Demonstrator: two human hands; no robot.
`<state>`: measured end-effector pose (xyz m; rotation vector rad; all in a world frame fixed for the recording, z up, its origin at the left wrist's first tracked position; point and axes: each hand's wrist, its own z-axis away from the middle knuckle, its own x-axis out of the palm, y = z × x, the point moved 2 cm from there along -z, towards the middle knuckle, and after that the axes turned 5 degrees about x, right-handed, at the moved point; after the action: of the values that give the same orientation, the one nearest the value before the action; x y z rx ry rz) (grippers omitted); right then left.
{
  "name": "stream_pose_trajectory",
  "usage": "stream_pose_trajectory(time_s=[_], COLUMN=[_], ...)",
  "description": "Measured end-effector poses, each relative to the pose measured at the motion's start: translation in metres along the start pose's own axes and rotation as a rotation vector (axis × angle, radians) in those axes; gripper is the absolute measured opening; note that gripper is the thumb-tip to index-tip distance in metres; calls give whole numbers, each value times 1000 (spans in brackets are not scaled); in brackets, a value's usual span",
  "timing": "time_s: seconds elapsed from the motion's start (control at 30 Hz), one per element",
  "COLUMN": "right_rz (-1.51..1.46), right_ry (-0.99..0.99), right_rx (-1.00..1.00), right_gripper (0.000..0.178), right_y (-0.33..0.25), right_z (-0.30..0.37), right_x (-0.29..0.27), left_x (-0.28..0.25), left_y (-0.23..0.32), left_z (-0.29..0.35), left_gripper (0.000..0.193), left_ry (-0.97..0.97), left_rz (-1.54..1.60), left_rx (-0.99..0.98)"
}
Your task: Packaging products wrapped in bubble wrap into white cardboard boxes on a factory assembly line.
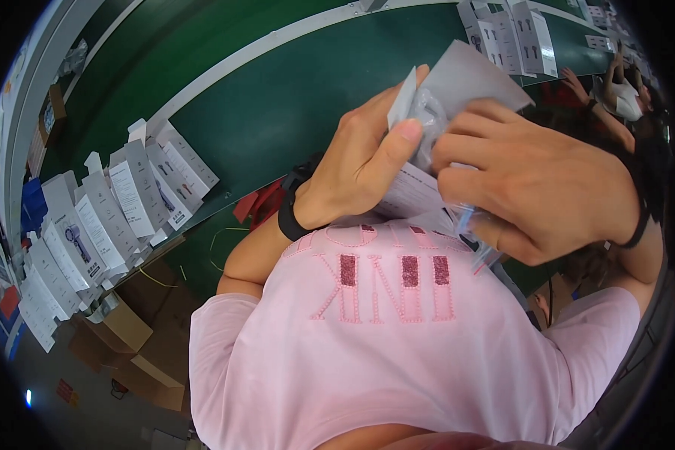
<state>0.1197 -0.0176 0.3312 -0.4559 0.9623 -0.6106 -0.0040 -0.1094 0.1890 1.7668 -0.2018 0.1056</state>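
Observation:
In front of my chest, my left hand (356,169) grips a small white-grey carton with its end flap (478,79) standing up, thumb on the near side. A clear plastic wrapping (428,112) bulges at the carton's mouth; what it wraps cannot be made out. My right hand (536,180) is closed, its curled fingers at the wrapping and the carton. Below those fingers hangs a clear plastic bag (480,232) with a red and blue edge, pinched against the palm. A printed white panel (412,191) shows between my hands.
At left, a row of white printed cartons (131,191) with raised flaps lines the edge of the green conveyor belt (277,97). More cartons (506,37) stand at the far right. Brown cardboard boxes (127,322) lie below at left. Another person's arm (611,124) reaches in at the right.

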Motion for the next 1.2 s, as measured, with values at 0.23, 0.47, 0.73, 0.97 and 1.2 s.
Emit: stream_pose_trajectory(time_s=[0.23, 0.47, 0.73, 0.97, 1.2], right_rz=[-87, -240, -384, -651, -307], right_ry=[-393, 175, 771, 580, 32], right_rx=[444, 80, 255, 481, 421], right_gripper=[24, 23, 26, 14, 17], right_y=[16, 27, 44, 58, 58], right_z=[28, 31, 70, -13, -25], right_x=[1, -2, -17, 16, -7], left_x=[2, 9, 17, 18, 19], left_y=[-14, -16, -17, -30, -27], left_z=[-2, -10, -14, -5, -6], left_gripper=[62, 66, 73, 73, 66], left_ry=[138, 88, 142, 174, 160], left_rz=[160, 106, 196, 196, 164], left_rx=[-54, -167, -241, -308, -235])
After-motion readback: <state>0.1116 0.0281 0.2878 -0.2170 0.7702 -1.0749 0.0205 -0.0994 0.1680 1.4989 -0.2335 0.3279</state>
